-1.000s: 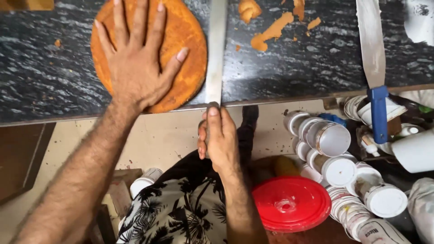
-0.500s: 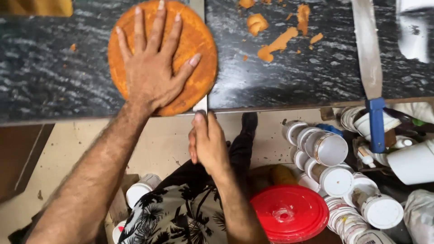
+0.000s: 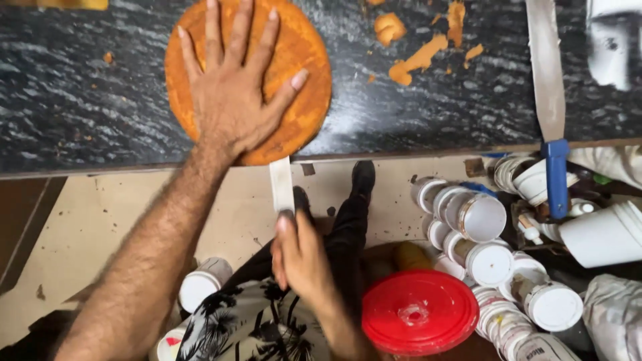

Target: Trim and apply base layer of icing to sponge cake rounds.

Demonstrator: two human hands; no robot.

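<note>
Your left hand [image 3: 231,100] is lying flat with spread fingers on the round orange cake [image 3: 249,77]; its grip is open and is only pressing down. The cake is sitting at the near edge of the dark marbled table [image 3: 80,100], and its far rim is cut off by the top of the frame. Your right hand [image 3: 301,261] is closing its grip around the handle of the long knife [image 3: 281,186]. The handle is hidden inside the fist, and the blade is going in at the near side of the cake, so most of the blade is not showing.

A second long knife with a blue handle [image 3: 550,100] is lying on the table at the right, its tip cut off by the frame. Orange crumbs and smears [image 3: 418,57] are lying on the table between the cake and this knife. In the top right corner a white object [image 3: 614,43] is partly cut off, and I cannot tell what it is.

Below the table edge, many round white tubs [image 3: 481,217] are lying on their sides in a heap at the right; their labels are too small to make out. A round red lid [image 3: 420,312] is lying just beside your right wrist. One more white tub [image 3: 204,284] is showing beside your left forearm, partly hidden behind it.
</note>
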